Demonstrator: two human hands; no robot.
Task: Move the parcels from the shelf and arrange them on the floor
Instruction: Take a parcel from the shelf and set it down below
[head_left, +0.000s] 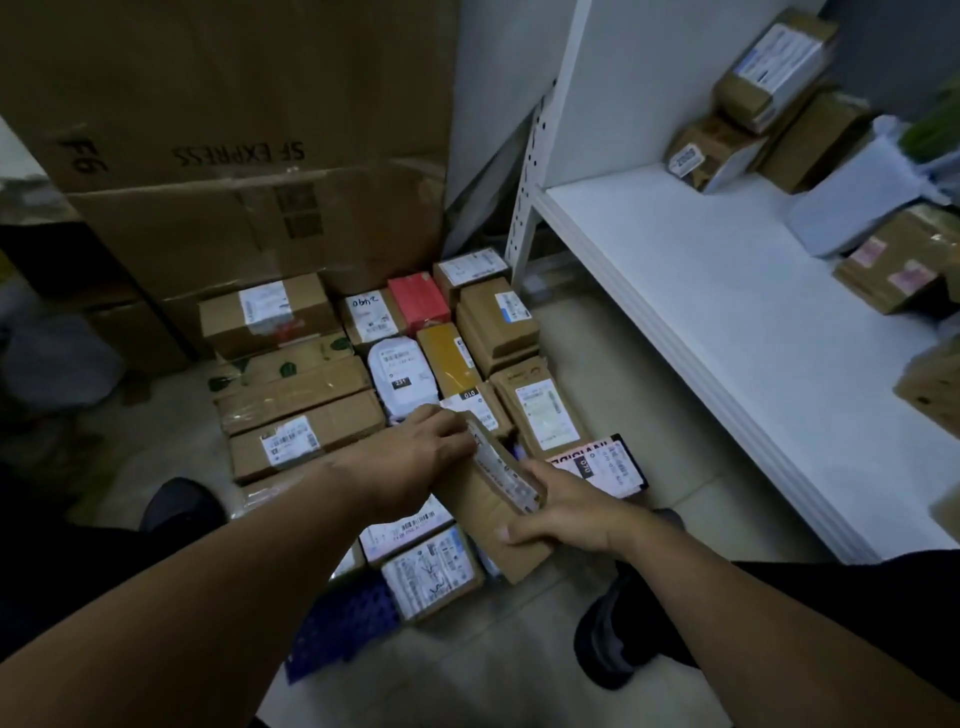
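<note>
Here, both hands grip a flat brown cardboard parcel (493, 499) tilted on edge above floor parcels; its long axis runs away from the person. Left hand (415, 457) fingers curl over its far end, right hand (566, 512) clasps its near side. More brown parcels (769, 67) sit on the white shelf (727, 291).

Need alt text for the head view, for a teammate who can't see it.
Both hands, left hand and right hand, hold a brown parcel above rows of parcels on the floor. More parcels remain on the white shelf at right.
</note>
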